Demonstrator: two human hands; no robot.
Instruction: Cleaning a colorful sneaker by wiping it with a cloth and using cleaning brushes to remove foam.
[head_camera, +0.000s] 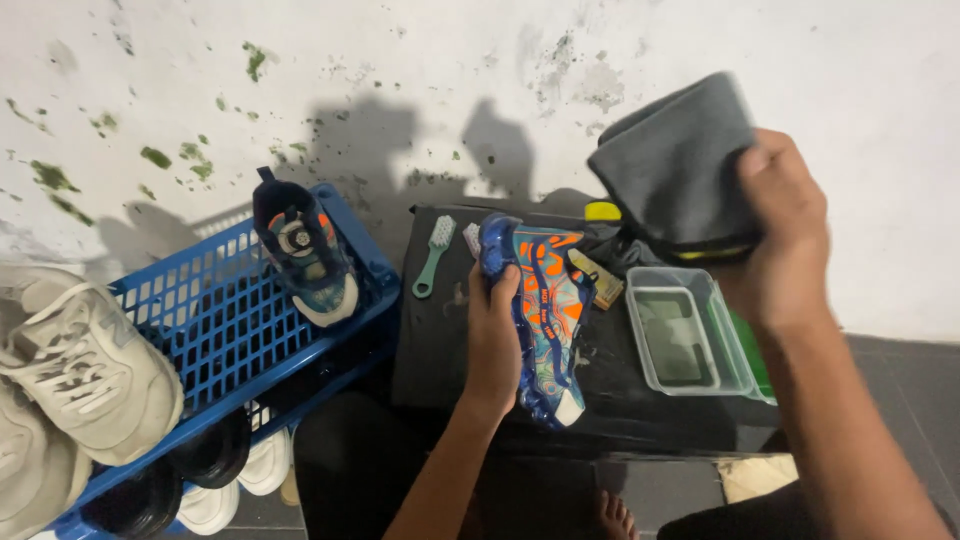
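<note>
Gripping the blue-and-orange shoe (540, 315) by one side only at frame centre, the left hand (492, 340) could let it slide onto the black worktop (440, 350). Raised at upper right, the right hand (785, 235) clutches a folded grey cloth (675, 165), which might drop into the clear tub (690, 340) below.

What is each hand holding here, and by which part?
Left hand grips the blue-and-orange shoe along its side, sole facing the camera. Right hand holds a folded grey cloth by its right edge.
</note>
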